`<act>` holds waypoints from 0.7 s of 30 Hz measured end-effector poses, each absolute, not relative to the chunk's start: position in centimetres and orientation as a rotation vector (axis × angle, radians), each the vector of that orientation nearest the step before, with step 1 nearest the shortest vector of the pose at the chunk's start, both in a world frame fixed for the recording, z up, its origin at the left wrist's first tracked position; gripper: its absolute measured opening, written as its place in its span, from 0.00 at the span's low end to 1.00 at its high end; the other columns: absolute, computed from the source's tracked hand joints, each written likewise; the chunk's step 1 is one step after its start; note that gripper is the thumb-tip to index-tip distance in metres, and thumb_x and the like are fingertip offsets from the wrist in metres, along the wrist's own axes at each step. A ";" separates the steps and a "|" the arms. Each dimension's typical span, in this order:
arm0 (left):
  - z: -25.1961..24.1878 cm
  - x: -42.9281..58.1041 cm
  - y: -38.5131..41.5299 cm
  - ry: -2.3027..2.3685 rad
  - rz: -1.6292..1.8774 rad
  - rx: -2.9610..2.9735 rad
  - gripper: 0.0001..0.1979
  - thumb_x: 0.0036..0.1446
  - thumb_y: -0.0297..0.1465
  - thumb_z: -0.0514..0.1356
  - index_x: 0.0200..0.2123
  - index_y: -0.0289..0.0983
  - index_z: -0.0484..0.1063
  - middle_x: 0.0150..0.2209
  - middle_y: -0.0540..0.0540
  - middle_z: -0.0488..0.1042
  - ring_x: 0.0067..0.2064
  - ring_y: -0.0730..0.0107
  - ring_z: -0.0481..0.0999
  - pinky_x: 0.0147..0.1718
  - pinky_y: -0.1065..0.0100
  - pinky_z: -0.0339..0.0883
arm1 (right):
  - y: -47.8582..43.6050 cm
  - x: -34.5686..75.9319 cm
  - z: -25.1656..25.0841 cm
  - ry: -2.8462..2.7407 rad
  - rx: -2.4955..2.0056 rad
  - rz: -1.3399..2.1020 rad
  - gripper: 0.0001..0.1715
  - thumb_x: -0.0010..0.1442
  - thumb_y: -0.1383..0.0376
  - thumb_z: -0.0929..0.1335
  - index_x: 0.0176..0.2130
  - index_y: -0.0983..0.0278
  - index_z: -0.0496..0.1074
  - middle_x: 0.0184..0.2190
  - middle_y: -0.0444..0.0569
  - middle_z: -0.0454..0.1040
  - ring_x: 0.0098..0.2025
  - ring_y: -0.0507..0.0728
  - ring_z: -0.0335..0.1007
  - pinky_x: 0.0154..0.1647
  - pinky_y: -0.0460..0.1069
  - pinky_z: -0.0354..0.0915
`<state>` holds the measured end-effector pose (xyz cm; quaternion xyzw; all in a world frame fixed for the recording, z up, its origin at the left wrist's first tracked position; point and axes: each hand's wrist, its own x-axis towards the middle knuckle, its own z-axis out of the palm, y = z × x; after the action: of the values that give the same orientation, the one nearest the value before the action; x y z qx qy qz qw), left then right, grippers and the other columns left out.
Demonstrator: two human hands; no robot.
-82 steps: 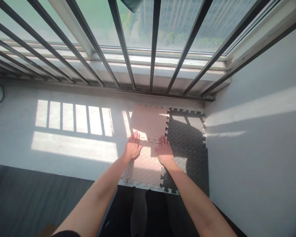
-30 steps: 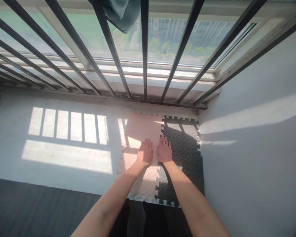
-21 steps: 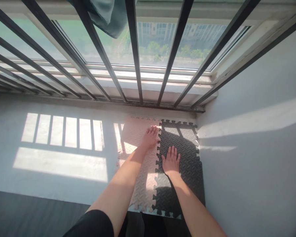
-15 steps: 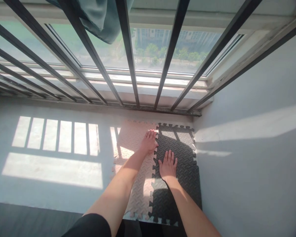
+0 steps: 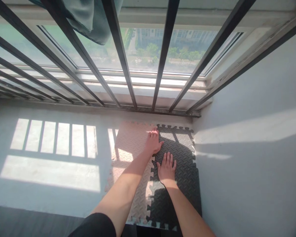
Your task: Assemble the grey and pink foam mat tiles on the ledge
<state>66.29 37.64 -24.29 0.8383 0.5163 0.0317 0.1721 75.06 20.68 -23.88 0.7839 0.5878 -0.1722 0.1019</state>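
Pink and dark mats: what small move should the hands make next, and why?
Perhaps the left hand should press the seam's nearer teeth: it lies over the far stretch, where pink mats meet dark mats, while the right hand rests on the dark mats.

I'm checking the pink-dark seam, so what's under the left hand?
The pink mat and dark mat show around the left hand. Their seam shows nearer the body, but any stretch under the hand is covered.

Apparently a home, shown by the curtain (image 5: 90, 21), window (image 5: 141, 61) and metal railing (image 5: 163, 56).
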 end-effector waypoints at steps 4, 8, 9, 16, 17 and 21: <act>-24.6 66.9 38.5 1.438 0.127 2.379 0.44 0.75 0.49 0.51 0.80 0.23 0.48 0.81 0.25 0.49 0.83 0.41 0.46 0.78 0.43 0.45 | 20.7 75.1 -23.9 1.741 2.318 -0.529 0.44 0.76 0.53 0.58 0.80 0.74 0.54 0.83 0.66 0.43 0.84 0.74 0.40 0.81 0.73 0.40; -24.4 66.3 39.2 1.432 0.023 2.353 0.46 0.73 0.50 0.53 0.80 0.22 0.48 0.81 0.24 0.48 0.82 0.41 0.46 0.78 0.46 0.45 | 20.9 75.1 -23.5 1.732 2.320 -0.558 0.44 0.76 0.53 0.58 0.80 0.75 0.53 0.83 0.65 0.43 0.84 0.74 0.39 0.81 0.73 0.40; -24.4 66.0 39.4 1.413 0.018 2.359 0.45 0.74 0.49 0.52 0.80 0.23 0.48 0.81 0.24 0.48 0.82 0.42 0.47 0.78 0.46 0.46 | 20.9 75.1 -23.4 1.729 2.322 -0.564 0.44 0.76 0.53 0.58 0.80 0.75 0.53 0.83 0.65 0.43 0.84 0.74 0.40 0.81 0.73 0.40; -24.9 65.5 40.7 1.358 0.016 2.440 0.45 0.73 0.49 0.55 0.80 0.26 0.49 0.81 0.27 0.48 0.82 0.43 0.46 0.78 0.42 0.44 | 20.8 75.2 -23.6 1.745 2.314 -0.551 0.44 0.77 0.52 0.58 0.80 0.74 0.54 0.83 0.65 0.42 0.84 0.74 0.40 0.81 0.74 0.41; -24.9 65.7 41.2 1.356 -0.010 2.432 0.45 0.72 0.49 0.56 0.80 0.27 0.50 0.81 0.27 0.49 0.82 0.43 0.47 0.79 0.42 0.43 | 20.8 75.2 -23.6 1.744 2.313 -0.550 0.44 0.77 0.52 0.58 0.80 0.74 0.53 0.83 0.65 0.42 0.84 0.74 0.40 0.81 0.74 0.40; -24.0 64.2 42.6 1.264 -0.120 2.405 0.36 0.76 0.43 0.52 0.78 0.29 0.57 0.79 0.28 0.55 0.81 0.48 0.53 0.77 0.48 0.52 | 20.9 75.2 -23.4 1.739 2.305 -0.567 0.44 0.77 0.53 0.58 0.80 0.75 0.52 0.83 0.65 0.42 0.84 0.74 0.39 0.81 0.73 0.39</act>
<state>64.18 42.65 -24.02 0.8647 0.4544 -0.0433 0.2097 75.24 20.86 -23.40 0.7795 0.5881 -0.1916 0.0991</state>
